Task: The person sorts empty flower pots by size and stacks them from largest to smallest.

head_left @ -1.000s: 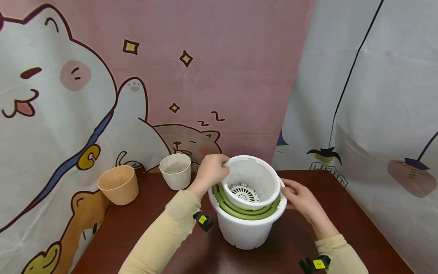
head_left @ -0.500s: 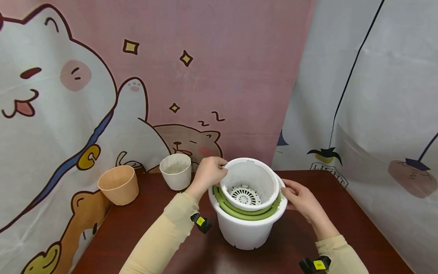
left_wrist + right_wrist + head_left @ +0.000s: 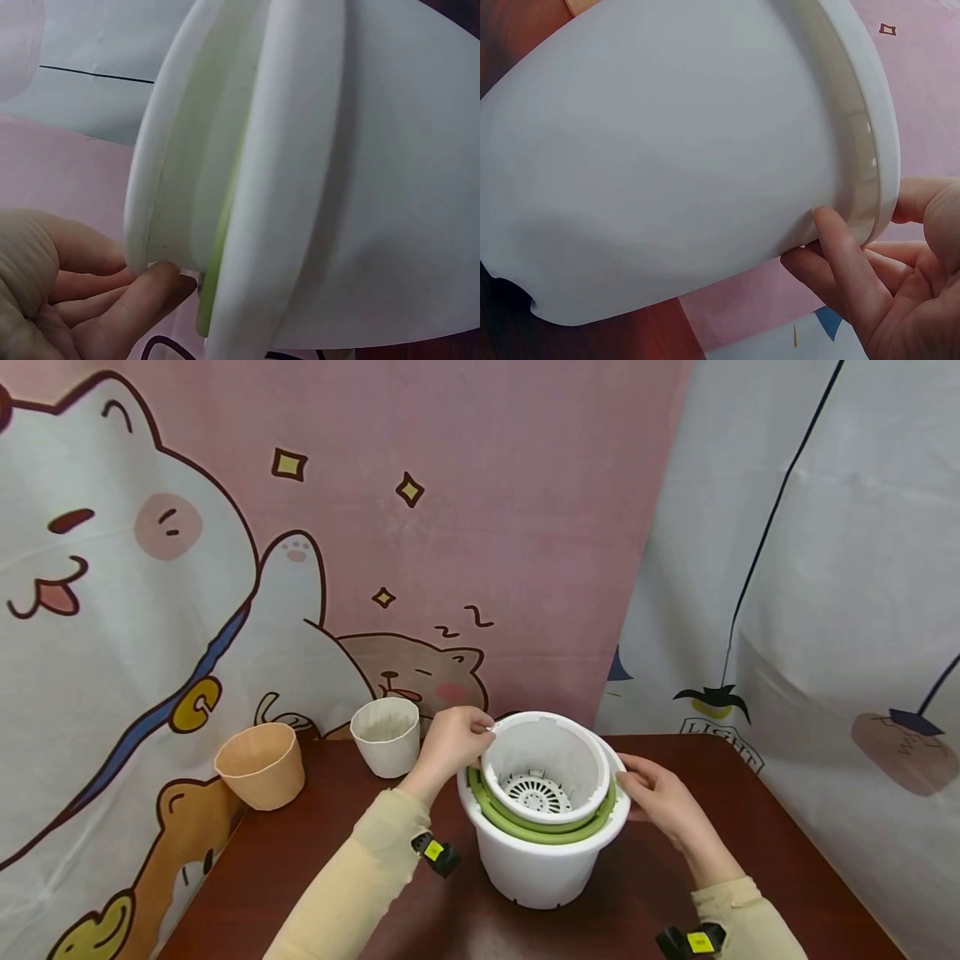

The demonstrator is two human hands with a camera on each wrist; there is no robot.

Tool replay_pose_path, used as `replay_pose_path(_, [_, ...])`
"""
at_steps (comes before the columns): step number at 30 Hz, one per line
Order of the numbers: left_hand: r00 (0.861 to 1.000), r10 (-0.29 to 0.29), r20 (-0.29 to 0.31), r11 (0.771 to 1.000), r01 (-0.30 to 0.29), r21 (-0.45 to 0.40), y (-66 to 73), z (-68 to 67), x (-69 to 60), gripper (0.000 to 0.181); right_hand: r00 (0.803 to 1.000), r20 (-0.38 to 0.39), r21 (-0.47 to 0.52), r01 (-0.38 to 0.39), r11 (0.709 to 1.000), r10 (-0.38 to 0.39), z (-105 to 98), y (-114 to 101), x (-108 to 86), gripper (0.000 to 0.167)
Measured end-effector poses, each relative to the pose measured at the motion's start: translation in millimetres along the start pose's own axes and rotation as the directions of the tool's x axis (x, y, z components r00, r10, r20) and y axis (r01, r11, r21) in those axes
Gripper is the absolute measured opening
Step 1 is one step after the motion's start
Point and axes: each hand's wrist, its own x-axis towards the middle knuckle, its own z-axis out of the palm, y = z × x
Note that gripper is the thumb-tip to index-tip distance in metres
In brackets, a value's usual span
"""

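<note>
A large white plant pot (image 3: 536, 872) stands upright on the table with green pots (image 3: 551, 837) nested in it, their rims showing. Inside those sits a smaller white pot (image 3: 551, 735) with a slotted bottom, its rim a little above the green ones. My left hand (image 3: 453, 743) pinches the small white pot's rim at its left; in the left wrist view the thumb and fingers (image 3: 154, 292) lie on either side of that rim. At the other side my right hand (image 3: 663, 797) grips the big pot's rim, its fingers (image 3: 847, 262) under the lip.
A cream pot (image 3: 397, 752) stands at the back of the dark red-brown table (image 3: 405, 885). To its left, near the table's edge, is an orange pot (image 3: 273, 781). A printed cloth (image 3: 525, 527) hangs behind the table.
The small white pot has sunk slightly deeper into the nested stack, with my left hand moving down and a little left along with it. My right hand keeps its hold on the big pot.
</note>
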Motion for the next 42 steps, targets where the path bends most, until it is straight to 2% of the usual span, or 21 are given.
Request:
replay_pose_path(5, [1.0,-0.008,-0.005,0.997,0.007,-0.077,-4.2,-4.7,-3.9,0.024,1.0,0.007,0.009,0.003,1.0,-0.003,0,1,0.2,0.054])
replay_pose_path(9, [0.999,0.019,-0.032,0.995,-0.022,-0.093,-10.0,-7.1,-7.4,0.027,1.0,0.004,0.006,-0.004,1.0,0.004,-1,1,0.3,0.054])
replay_pose_path(12, [0.998,0.043,-0.048,0.996,-0.047,-0.079,-14.6,-8.1,-10.0,0.029,1.0,0.003,0.004,-0.01,1.0,0.01,-1,1,0.3,0.054])
replay_pose_path(19, [0.989,0.113,-0.096,0.993,-0.111,0.028,-25.3,-10.3,-15.3,0.041,1.0,0.0,0.014,-0.013,1.0,0.013,0,1,0.6,0.054])
replay_pose_path(25, [0.985,0.145,-0.096,0.989,-0.144,0.02,-34.9,-9.8,-18.9,0.044,1.0,0.001,0.025,-0.005,1.0,0.005,0,1,-0.3,0.054])
replay_pose_path(32, [0.972,0.201,-0.125,0.979,-0.198,0.038,-48.3,-7.3,-24.8,0.043,1.0,0.0,0.021,-0.003,1.0,0.003,0,1,-0.4,0.054])
replay_pose_path(42, [0.962,0.165,-0.218,0.984,-0.147,0.096,-71.0,-2.0,-31.0,0.05,1.0,0.001,0.015,-0.003,1.0,0.003,0,1,-0.3,0.054])
